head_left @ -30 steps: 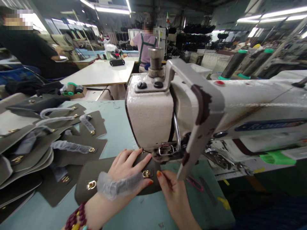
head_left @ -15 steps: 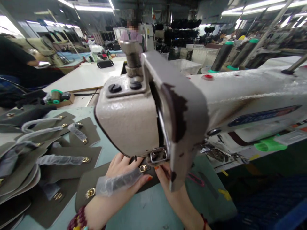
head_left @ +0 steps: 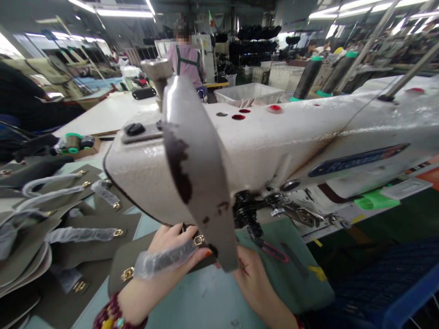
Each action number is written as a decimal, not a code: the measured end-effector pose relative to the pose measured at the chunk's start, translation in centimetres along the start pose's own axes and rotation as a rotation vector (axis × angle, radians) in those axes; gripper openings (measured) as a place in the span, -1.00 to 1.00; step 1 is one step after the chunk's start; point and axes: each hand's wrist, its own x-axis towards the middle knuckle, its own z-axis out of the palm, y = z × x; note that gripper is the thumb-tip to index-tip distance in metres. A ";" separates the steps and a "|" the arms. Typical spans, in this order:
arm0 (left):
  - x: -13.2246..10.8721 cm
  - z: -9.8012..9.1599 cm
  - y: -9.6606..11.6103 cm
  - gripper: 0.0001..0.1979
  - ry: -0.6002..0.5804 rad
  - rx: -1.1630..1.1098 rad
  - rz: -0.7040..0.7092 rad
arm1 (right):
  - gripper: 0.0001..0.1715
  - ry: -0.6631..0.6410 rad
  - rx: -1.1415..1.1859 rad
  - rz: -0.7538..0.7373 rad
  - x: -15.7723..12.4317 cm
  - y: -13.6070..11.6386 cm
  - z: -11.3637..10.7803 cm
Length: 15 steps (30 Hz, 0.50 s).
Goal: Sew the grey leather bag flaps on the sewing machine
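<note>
A dark olive bag panel (head_left: 127,259) with gold ring fittings and a plastic-wrapped strap (head_left: 161,261) lies on the pale green table under the head of a cream sewing machine (head_left: 240,146). My left hand (head_left: 171,251) rests flat on the panel, fingers stretched toward the needle area, with the wrapped strap lying across its back. My right hand (head_left: 252,278) is beside it at the panel's right end; its fingers are hidden behind the machine's grey face plate (head_left: 199,178). The needle itself is hidden.
A pile of similar olive panels with wrapped handles (head_left: 51,219) covers the table's left side. Thread cones (head_left: 73,142) sit in a small tray behind it. Two people work at tables further back (head_left: 187,59). Tall thread spools (head_left: 307,77) stand behind the machine.
My view has swung to the right and closer, so the machine head now covers more of the panel and my right fingers. Both hands stay on the panel under the head.
</note>
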 end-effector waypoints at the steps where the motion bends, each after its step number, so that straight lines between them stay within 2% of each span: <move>1: 0.0 0.0 -0.1 -0.80 0.000 0.002 0.009 | -0.65 0.000 -0.001 -0.005 0.1 0.1 0.1; 4: 0.1 0.1 -0.4 -0.75 0.004 -0.022 0.038 | -0.61 0.006 0.003 0.001 0.2 0.2 0.3; 7: 0.3 0.1 -0.8 -0.73 -0.041 -0.073 0.064 | -0.59 0.037 -0.010 0.030 0.4 0.1 0.5; 15: 0.5 0.2 -1.8 -0.74 -0.028 -0.152 0.027 | -0.63 0.061 0.007 0.090 0.7 0.4 1.0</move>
